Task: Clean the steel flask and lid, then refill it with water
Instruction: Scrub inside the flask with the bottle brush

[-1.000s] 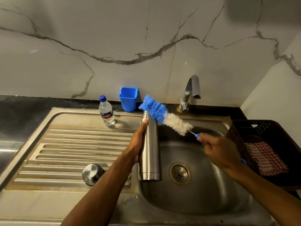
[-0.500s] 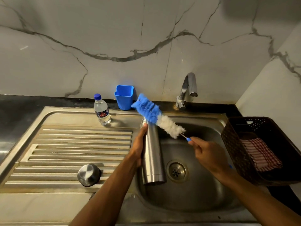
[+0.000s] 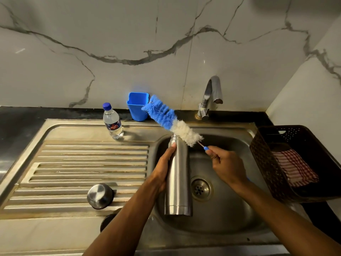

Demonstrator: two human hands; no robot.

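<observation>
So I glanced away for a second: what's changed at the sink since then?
Little: the bottle brush in the right hand has slid across the steel flask mouth, white bristles now over it. The left hand keeps its grip on the flask; the lid hasn't moved.

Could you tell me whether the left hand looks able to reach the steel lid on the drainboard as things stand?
Probably not yet: the left hand grips the flask over the sink. The lid sits uncovered just left of that forearm, so the path looks free once the flask is released.
</observation>
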